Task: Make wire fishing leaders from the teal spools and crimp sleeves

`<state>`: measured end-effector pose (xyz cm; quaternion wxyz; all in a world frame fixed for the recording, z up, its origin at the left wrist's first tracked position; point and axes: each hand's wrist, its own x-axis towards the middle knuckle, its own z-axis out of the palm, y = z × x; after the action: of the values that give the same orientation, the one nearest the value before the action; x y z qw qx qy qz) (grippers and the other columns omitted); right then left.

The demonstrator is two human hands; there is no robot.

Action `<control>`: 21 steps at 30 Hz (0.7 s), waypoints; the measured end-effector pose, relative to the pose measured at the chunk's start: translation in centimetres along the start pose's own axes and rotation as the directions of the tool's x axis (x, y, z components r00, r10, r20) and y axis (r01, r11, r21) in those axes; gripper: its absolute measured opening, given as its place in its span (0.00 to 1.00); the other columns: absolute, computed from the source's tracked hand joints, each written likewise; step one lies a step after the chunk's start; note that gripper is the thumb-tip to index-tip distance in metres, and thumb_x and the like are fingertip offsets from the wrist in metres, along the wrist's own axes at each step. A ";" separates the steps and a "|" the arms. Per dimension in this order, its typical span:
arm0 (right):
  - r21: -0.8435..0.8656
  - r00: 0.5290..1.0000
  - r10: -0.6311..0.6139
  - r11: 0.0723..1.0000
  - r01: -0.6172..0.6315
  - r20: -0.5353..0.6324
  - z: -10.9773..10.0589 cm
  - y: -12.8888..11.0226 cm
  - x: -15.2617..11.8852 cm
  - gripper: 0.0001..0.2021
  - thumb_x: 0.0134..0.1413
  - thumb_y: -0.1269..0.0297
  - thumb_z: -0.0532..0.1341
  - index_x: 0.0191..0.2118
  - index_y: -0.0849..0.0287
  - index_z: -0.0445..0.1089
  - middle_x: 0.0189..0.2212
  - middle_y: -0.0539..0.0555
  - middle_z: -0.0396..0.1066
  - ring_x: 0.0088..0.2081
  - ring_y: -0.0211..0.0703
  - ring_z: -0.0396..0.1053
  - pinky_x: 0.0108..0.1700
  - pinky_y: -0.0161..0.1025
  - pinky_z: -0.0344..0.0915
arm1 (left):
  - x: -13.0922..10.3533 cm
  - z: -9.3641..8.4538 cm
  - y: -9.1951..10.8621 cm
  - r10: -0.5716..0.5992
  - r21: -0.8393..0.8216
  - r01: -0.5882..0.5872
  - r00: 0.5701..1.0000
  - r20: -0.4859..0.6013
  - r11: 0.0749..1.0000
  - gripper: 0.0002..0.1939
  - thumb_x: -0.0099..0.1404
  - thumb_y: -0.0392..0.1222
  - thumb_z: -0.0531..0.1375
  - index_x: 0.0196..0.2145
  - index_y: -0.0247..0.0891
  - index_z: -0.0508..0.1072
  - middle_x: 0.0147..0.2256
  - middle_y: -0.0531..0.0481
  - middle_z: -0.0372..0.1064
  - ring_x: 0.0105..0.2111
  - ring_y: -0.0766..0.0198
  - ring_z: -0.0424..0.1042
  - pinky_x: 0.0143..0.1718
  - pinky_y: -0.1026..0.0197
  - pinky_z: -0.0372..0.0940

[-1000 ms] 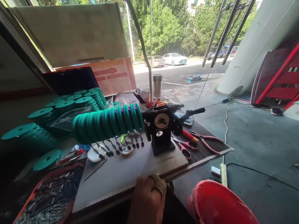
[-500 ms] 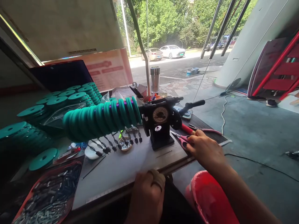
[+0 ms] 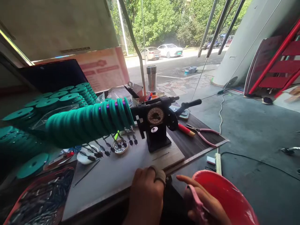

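Note:
My right hand (image 3: 211, 201) is closed around pink-handled scissors (image 3: 196, 196), low in front of the red bucket, with the index finger stretched out. My left hand (image 3: 147, 190) is a closed fist at the table's front edge, a pale band and a dark ring on its finger; whatever it may hold is hidden. Beyond it stands a black hand-cranked winder (image 3: 156, 128) with a round dial. A long row of green foam spools (image 3: 86, 123) sits on its shaft, some showing purple line. Small dark beaded pieces (image 3: 107, 153) hang below the spools.
Pink-handled pliers (image 3: 206, 134) and a red-handled tool (image 3: 187, 130) lie right of the winder. A bowl of beads (image 3: 120, 151), a white dish (image 3: 85, 159) and a tray of small parts (image 3: 42, 193) are on the left. A red bucket (image 3: 225, 190) stands by the table.
My right hand has lifted the pink-handled scissors off the table beside the winder and brought them down toward me. My left hand stays closed at the edge. The view has shifted slightly right.

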<state>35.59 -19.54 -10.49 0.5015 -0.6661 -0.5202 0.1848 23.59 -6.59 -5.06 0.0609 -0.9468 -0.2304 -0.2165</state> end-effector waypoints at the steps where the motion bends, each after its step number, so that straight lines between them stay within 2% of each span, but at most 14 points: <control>1: 0.015 1.000 -0.020 1.000 0.020 -0.004 0.9 -0.1 -0.2 0.21 0.57 0.50 0.48 0.32 0.65 0.62 0.49 0.60 0.59 0.34 0.29 0.67 0.33 0.23 0.63 | 0.2 0.0 0.0 0.007 0.004 -0.008 1.000 0.010 1.000 0.10 0.49 0.25 0.58 0.29 0.36 0.71 0.26 0.50 0.63 0.27 0.60 0.58 0.28 0.59 0.55; 4: 0.024 0.996 -0.087 0.996 0.087 -0.009 2.4 -0.1 -0.1 0.24 0.58 0.47 0.43 0.33 0.65 0.62 0.53 0.60 0.54 0.52 0.38 0.60 0.44 0.25 0.63 | 0.6 0.0 0.3 0.012 0.010 -0.012 1.000 0.002 1.000 0.10 0.48 0.24 0.59 0.24 0.37 0.70 0.24 0.51 0.62 0.26 0.60 0.57 0.27 0.59 0.53; 6: 0.001 0.991 -0.137 0.991 0.137 -0.002 2.8 0.1 0.2 0.22 0.59 0.49 0.43 0.34 0.65 0.62 0.55 0.59 0.52 0.56 0.39 0.54 0.45 0.24 0.63 | 0.9 0.0 0.5 0.017 0.021 -0.017 1.000 -0.024 1.000 0.10 0.47 0.23 0.58 0.23 0.38 0.70 0.22 0.51 0.61 0.25 0.60 0.56 0.27 0.59 0.52; 8: -0.064 0.981 -0.194 0.979 0.195 0.014 3.0 0.3 0.6 0.20 0.59 0.52 0.45 0.35 0.65 0.62 0.56 0.59 0.50 0.57 0.38 0.53 0.42 0.21 0.63 | 1.1 0.1 0.6 0.036 0.030 -0.035 0.998 -0.048 0.999 0.10 0.47 0.23 0.57 0.22 0.37 0.70 0.22 0.51 0.61 0.24 0.61 0.56 0.27 0.59 0.52; 10: -0.199 0.957 -0.289 0.938 0.285 0.010 3.4 0.5 1.0 0.16 0.60 0.58 0.45 0.36 0.65 0.62 0.56 0.59 0.49 0.53 0.34 0.59 0.37 0.19 0.62 | 1.2 0.1 0.6 0.058 0.037 -0.056 0.996 -0.071 0.998 0.10 0.48 0.23 0.55 0.21 0.37 0.70 0.21 0.50 0.61 0.24 0.61 0.57 0.26 0.59 0.53; 12: -0.381 0.915 -0.403 0.850 0.363 -0.026 3.7 0.7 1.3 0.13 0.60 0.63 0.44 0.36 0.64 0.63 0.55 0.59 0.52 0.42 0.30 0.66 0.32 0.20 0.61 | 1.3 0.1 0.4 0.067 0.044 -0.064 0.995 -0.079 0.997 0.11 0.50 0.24 0.53 0.22 0.37 0.71 0.22 0.49 0.62 0.23 0.60 0.58 0.25 0.59 0.55; 14: -0.520 0.868 -0.492 0.761 0.387 -0.074 3.9 0.8 1.7 0.13 0.59 0.67 0.43 0.34 0.64 0.63 0.53 0.59 0.55 0.33 0.29 0.66 0.29 0.24 0.59 | 1.2 0.3 0.1 0.066 0.068 -0.060 0.993 -0.093 0.996 0.12 0.53 0.26 0.51 0.24 0.36 0.73 0.24 0.47 0.65 0.23 0.60 0.60 0.24 0.59 0.57; 17: -0.595 0.829 -0.544 0.712 0.373 -0.132 3.9 0.9 2.1 0.12 0.58 0.70 0.43 0.31 0.64 0.61 0.50 0.59 0.59 0.27 0.29 0.62 0.26 0.28 0.54 | 1.0 0.6 -0.2 0.070 0.107 -0.060 0.994 -0.088 0.992 0.13 0.58 0.29 0.49 0.30 0.32 0.74 0.27 0.43 0.68 0.24 0.60 0.64 0.24 0.60 0.62; 21: -0.603 0.820 -0.555 0.705 0.374 -0.140 3.4 0.7 2.5 0.11 0.58 0.69 0.43 0.31 0.64 0.60 0.49 0.58 0.60 0.26 0.29 0.59 0.26 0.29 0.50 | 1.1 0.9 -0.3 0.034 0.079 -0.028 0.997 -0.071 0.996 0.12 0.60 0.32 0.50 0.31 0.32 0.73 0.26 0.45 0.68 0.22 0.62 0.66 0.22 0.62 0.63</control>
<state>34.28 -15.67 -11.89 0.3942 -0.6463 -0.6173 -0.2141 24.64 -5.65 -5.44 0.1096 -0.9386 -0.2217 -0.2406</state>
